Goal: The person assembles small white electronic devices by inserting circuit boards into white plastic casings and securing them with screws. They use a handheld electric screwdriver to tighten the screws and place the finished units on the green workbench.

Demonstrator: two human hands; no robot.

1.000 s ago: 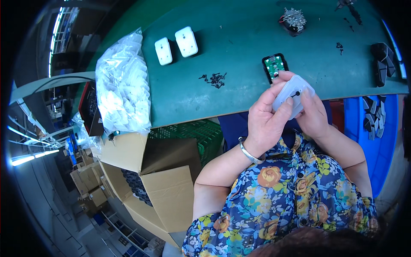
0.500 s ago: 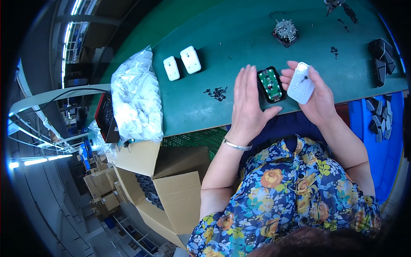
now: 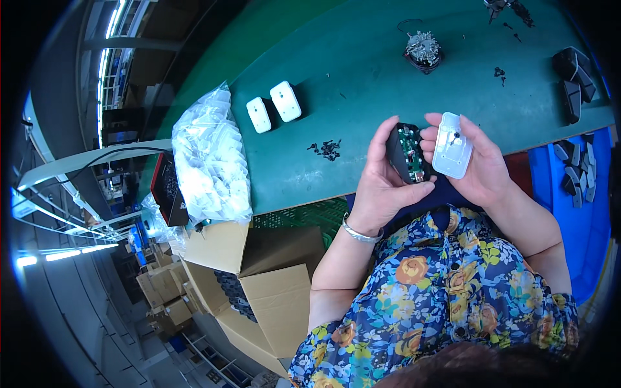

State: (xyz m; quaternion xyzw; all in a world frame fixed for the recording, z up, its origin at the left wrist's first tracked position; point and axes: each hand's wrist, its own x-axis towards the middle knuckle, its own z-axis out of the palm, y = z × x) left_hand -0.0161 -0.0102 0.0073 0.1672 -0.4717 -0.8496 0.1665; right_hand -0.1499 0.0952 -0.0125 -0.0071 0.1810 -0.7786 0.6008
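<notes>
Just above the near edge of the green table (image 3: 362, 84), my left hand (image 3: 381, 187) grips a black case (image 3: 404, 152) with a circuit board inside, while my right hand (image 3: 482, 171) pinches a white cover (image 3: 451, 145) beside it.

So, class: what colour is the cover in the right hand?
White cover, right hand; head view.

**A factory assembly bench**

I'm looking at a workshop floor: a long green work table (image 3: 323, 71) strewn with small screws (image 3: 326, 149) and black casing parts (image 3: 572, 81), open cardboard cartons (image 3: 259, 284) beside it, a bulging plastic bag (image 3: 207, 161) of white parts, and strip lights (image 3: 61, 254) along the aisle.
</notes>
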